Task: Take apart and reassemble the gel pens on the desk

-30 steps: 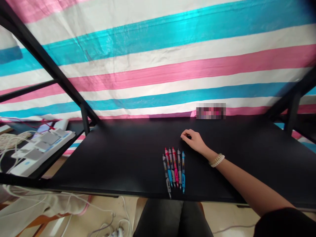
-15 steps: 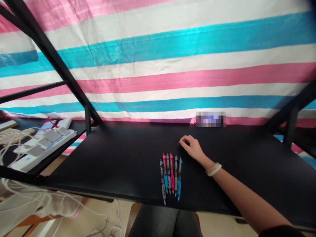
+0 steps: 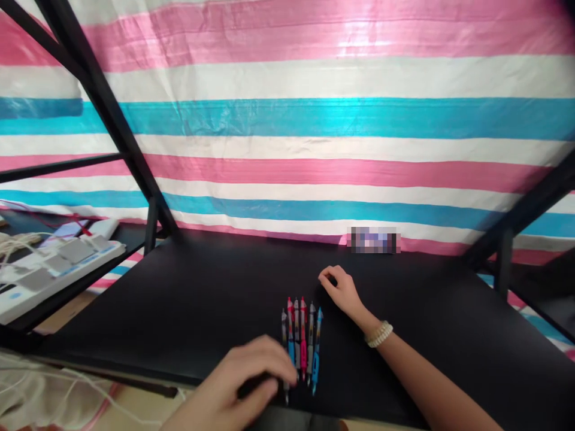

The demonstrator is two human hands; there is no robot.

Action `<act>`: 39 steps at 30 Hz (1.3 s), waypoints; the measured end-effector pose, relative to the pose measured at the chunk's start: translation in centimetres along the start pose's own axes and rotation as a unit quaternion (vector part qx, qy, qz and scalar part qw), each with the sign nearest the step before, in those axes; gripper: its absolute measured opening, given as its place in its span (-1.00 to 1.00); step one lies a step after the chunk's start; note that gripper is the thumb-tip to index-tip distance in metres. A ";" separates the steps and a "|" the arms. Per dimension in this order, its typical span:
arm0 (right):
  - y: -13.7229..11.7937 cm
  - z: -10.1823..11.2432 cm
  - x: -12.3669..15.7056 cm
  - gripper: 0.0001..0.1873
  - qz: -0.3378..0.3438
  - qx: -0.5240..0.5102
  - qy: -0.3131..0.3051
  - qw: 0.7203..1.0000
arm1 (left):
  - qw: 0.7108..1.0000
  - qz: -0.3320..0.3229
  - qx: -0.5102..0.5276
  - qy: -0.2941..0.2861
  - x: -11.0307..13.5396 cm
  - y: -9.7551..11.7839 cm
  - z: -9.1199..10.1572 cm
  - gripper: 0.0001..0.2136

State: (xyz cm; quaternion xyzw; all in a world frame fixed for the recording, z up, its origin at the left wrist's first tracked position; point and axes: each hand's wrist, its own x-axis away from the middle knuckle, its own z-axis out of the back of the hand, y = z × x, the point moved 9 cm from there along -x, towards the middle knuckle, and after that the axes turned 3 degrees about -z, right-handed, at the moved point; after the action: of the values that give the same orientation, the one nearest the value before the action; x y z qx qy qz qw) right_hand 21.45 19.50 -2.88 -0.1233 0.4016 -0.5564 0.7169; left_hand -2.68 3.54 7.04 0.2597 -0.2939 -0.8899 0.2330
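At the near edge of the black worktop [image 3: 202, 299] lies a row of pens [image 3: 300, 344], side by side and touching, their tips pointing away from the person and their near ends almost at the rim. Their barrels are grey, blue and pink, with red and blue tops.

Left of the pens the dark surface runs wide to a frame post [image 3: 151, 224]. Beyond the pens it reaches a striped sheet [image 3: 287, 149].

The left hand [image 3: 242, 383] covers the near end of the leftmost pen with its fingers curled; whether it grips cannot be told. The right hand [image 3: 339, 290] rests just beyond and right of the pens, loosely curled with nothing seen in it. A bracelet [image 3: 378, 334] is on its wrist.
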 end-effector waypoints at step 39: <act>-6.3 1.9 3.5 -0.42 -0.102 -0.279 -0.098 0.950 | 0.969 -0.123 -0.188 0.104 -10.1 -7.3 3.7 -0.71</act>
State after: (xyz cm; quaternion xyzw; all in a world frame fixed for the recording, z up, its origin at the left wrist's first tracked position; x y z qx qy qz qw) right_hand 18.59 13.60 0.69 -0.4128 0.4538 -0.4776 0.6289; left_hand 0.85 16.00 8.25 0.3368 -0.0609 -0.9190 0.1957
